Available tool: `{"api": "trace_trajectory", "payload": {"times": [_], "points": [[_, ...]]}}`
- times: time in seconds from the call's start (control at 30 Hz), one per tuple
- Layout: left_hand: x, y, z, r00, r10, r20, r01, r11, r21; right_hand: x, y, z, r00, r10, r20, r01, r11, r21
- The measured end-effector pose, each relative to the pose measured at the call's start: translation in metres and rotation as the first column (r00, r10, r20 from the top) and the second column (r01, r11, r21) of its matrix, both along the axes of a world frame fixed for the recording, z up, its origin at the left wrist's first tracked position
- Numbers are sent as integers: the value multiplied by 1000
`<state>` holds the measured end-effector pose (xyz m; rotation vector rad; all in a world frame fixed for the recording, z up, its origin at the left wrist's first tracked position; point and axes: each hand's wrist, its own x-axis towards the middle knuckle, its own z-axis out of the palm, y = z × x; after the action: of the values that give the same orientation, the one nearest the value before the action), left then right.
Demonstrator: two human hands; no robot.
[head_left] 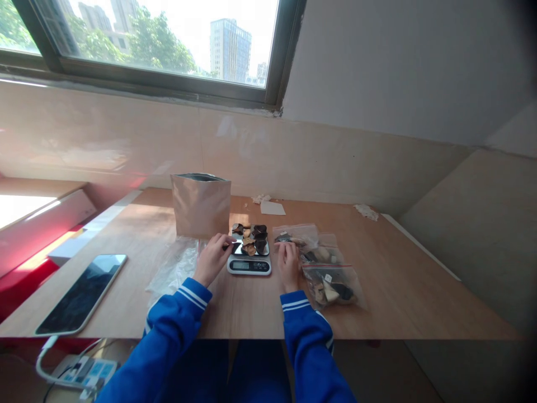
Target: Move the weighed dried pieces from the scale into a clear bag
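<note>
A small white digital scale (249, 266) stands in the middle of the table, its tray carrying several dark and brown dried slices (248, 246). My left hand (213, 260) is at the tray's left edge, fingers pinched on what looks like a dark dried slice (229, 247). To the right of the scale, my right hand (288, 264) has its fingers drawn together, close to the left end of a clear zip bag (308, 234) of dried pieces. Whether those fingertips hold anything is too small to tell.
Two more zip bags (335, 286) of dried pieces lie on the right. Behind my left hand stands an opened tan pouch (201, 207), with crumpled clear plastic (176, 266) before it. A tablet-like device (81, 294) charges at left. White paper (272, 208) lies near the wall.
</note>
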<state>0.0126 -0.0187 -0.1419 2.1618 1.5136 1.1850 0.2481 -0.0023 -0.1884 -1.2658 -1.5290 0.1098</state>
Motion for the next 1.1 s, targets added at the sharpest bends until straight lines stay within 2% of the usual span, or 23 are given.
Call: {"api": "trace_trajectory", "payload": {"times": [0.2,0.3,0.37,0.47,0.57,0.63,0.73,0.8,0.9,1.0,1.1], "points": [[61,-25,1,967,-180,181,178,984,30,-11,-14,6,953,243,182,-254,966,40],[85,-29,-5,936,-235,263,242,970,6,-14,-17,4,945,228,234,-249,967,61],[89,-31,-9,917,-281,283,297,955,-11,-13,-17,2,959,183,216,-202,977,68],[78,-31,-9,929,-289,233,298,955,-5,-10,-15,1,981,91,169,-100,994,43],[53,-21,-2,981,-154,118,148,987,62,-6,-12,1,993,-40,107,42,999,-10],[34,-8,2,997,-63,-32,67,991,116,-4,-9,0,987,-125,104,131,990,-59],[11,19,2,943,21,-331,6,997,80,-1,-5,-4,956,-207,206,234,965,-118],[1,36,-3,887,79,-454,-73,997,30,0,-3,-7,928,-236,289,285,948,-142],[-11,54,-10,851,181,-492,-181,982,47,2,-1,-11,895,-269,355,348,920,-180],[-21,63,-15,861,265,-435,-272,961,46,4,0,-13,881,-285,377,382,900,-211],[-26,67,-20,899,250,-359,-273,962,-13,4,0,-14,884,-282,374,381,897,-224]]}}
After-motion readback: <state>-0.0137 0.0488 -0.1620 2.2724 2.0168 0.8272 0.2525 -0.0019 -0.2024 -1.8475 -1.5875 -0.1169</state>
